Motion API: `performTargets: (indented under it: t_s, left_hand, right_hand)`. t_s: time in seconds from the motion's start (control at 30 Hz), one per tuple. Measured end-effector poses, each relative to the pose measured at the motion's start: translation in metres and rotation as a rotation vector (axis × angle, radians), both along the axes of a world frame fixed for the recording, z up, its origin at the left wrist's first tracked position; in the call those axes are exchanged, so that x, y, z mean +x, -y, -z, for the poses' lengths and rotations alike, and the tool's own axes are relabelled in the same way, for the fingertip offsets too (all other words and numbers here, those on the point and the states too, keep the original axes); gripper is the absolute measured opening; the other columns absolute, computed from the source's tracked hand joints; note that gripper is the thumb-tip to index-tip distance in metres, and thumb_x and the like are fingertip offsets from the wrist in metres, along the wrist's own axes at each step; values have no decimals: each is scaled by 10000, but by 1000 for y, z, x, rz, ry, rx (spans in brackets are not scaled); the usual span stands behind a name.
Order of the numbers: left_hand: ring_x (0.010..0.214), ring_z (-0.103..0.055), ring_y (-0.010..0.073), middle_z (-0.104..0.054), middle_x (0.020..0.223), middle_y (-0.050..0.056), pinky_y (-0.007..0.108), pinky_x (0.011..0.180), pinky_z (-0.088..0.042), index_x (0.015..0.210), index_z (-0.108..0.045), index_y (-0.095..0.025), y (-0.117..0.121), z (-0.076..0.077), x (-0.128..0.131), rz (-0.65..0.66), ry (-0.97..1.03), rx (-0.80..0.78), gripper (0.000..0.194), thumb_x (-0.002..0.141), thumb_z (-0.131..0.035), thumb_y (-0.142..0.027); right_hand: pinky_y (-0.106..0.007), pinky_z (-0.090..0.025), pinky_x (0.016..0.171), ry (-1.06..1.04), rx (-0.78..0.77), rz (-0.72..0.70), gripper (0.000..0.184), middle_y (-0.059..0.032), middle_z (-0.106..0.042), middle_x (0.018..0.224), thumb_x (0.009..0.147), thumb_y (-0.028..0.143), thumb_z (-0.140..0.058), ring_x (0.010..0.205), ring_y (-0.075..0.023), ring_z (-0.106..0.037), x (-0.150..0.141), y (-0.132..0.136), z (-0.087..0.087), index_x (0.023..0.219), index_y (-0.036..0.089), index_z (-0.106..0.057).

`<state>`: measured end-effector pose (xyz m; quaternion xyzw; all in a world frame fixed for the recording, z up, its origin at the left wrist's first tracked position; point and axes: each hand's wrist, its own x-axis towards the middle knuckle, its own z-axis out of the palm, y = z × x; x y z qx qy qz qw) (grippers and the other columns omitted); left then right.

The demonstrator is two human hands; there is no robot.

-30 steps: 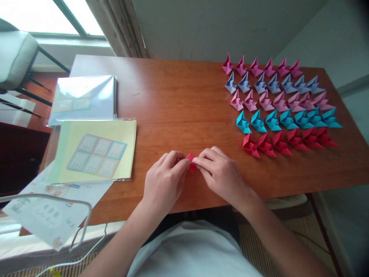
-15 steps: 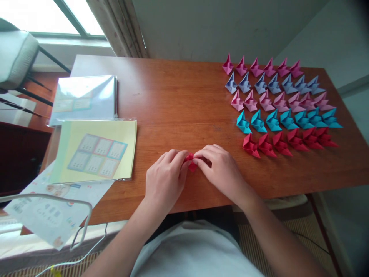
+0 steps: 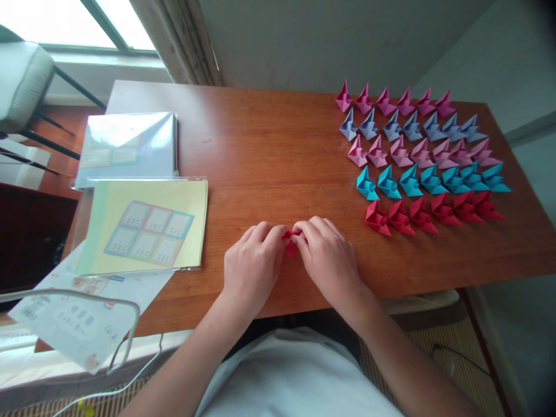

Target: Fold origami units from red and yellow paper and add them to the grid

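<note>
Left hand (image 3: 254,260) and right hand (image 3: 329,256) have drawn closer, both pinching a red paper (image 3: 291,249), partly hidden, apparently unfinished, near the tabletop (image 3: 260,162) edge; five rows of folded figures (image 3: 410,184) look finished.

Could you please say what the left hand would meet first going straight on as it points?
The left hand would first meet the red paper it holds, then probably the right hand; depth is unclear.

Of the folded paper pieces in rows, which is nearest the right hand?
The leftmost piece of the red row; the other five sit farther from the right hand, as do the turquoise row and those behind.
</note>
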<state>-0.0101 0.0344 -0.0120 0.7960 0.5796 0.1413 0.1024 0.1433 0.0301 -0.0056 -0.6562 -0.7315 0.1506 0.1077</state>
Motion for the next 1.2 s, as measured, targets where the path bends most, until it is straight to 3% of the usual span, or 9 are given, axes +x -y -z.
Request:
performTargets:
  t_s: [0.27, 0.47, 0.63, 0.73, 0.87, 1.0, 1.2]
  left_hand:
    - [933, -651, 191, -681, 989, 18, 280, 701, -446, 1217, -675, -286, -4, 4, -5, 70, 108, -42, 271, 1017, -494, -319]
    - [862, -663, 163, -655, 1144, 20, 264, 657, -443, 1119, -710, -314, -5, 2, -9, 64, 144, -77, 229, 999, -516, -322]
    - [934, -673, 173, -653, 1233, 37, 271, 720, -478, 1108, -689, -278, -6, -4, -12, 108, 197, -121, 205, 980, -530, -300]
    - [947, -674, 179, -695, 1156, 38, 287, 777, -505, 1101, -660, -257, -6, -6, -15, 123, 323, -184, 178, 940, -582, -253]
    - [844, -690, 164, -734, 978, 31, 260, 713, -528, 1059, -612, -229, -2, -10, -17, 122, 627, -343, 147, 919, -635, -269]
    - [808, -690, 161, -727, 921, 48, 251, 704, -539, 1004, -611, -201, 0, -14, -19, 105, 887, -512, 149, 943, -624, -336]
    - [755, -690, 163, -740, 830, 56, 245, 682, -545, 914, -708, -164, -3, -16, -15, 70, 1068, -702, 183, 887, -708, -345]
  right_hand:
    - [-386, -487, 844, -138, -17, 12, 58, -70, -649, 1020, 927, 203, -630, 994, -266, -587, 2, 6, -1, 979, 228, -626]
    - [-375, -485, 878, -272, 29, 7, 101, -48, -658, 994, 905, 135, -625, 984, -243, -587, 4, 6, 5, 888, 234, -619]
    - [-360, -481, 894, -409, 40, -57, 121, -43, -681, 995, 915, 118, -614, 990, -224, -596, 11, 6, 2, 861, 227, -622]
    - [-321, -492, 827, -547, 3, -74, 146, -21, -697, 945, 915, 97, -598, 921, -196, -620, 16, 7, -1, 867, 231, -629]
    - [-269, -507, 725, -730, -25, -56, 92, -8, -714, 946, 898, 147, -652, 816, -155, -647, 20, 9, 0, 936, 231, -647]
    - [-274, -539, 779, -827, -58, -65, 231, -11, -734, 996, 877, 178, -700, 873, -154, -681, 25, 10, -2, 1091, 246, -645]
    - [-307, -559, 838, -913, -118, -116, 296, -15, -729, 1008, 859, 279, -751, 889, -164, -680, 32, 11, -6, 1142, 268, -668]
